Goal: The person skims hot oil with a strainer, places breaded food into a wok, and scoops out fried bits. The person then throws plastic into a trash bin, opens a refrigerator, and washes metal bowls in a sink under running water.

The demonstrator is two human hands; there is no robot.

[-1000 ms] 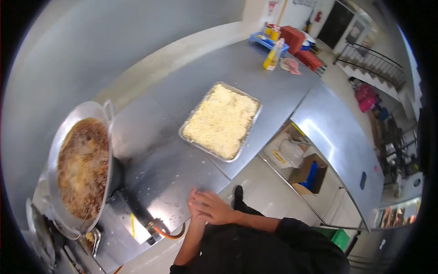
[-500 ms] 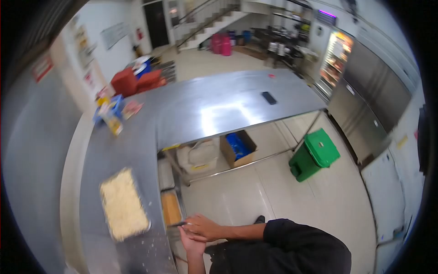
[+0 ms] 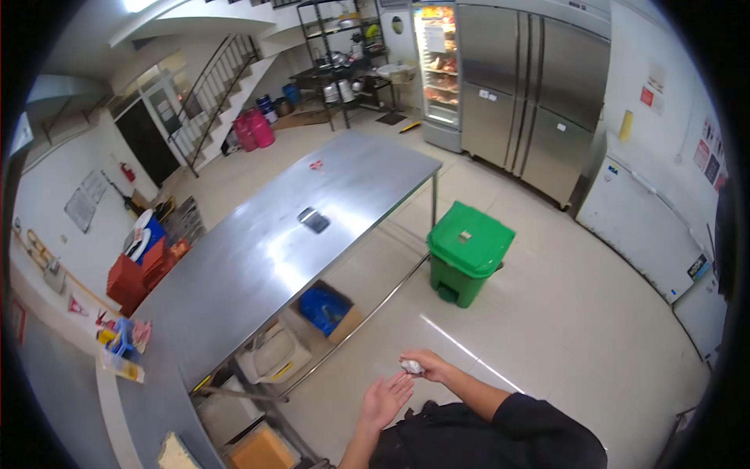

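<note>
I see the left hand (image 3: 384, 400) spread open, short of the green lidded bin (image 3: 470, 242); beside it, also short of the bin, the right hand (image 3: 428, 363) grips a crumpled white wad (image 3: 411, 366). A slack grip could drop it onto the floor (image 3: 547, 336) before the bin.

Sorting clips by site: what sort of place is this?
Probably a commercial kitchen: there's a long metal table, a big metal fridge with several doors, and a lit, stocked display cooler.
</note>
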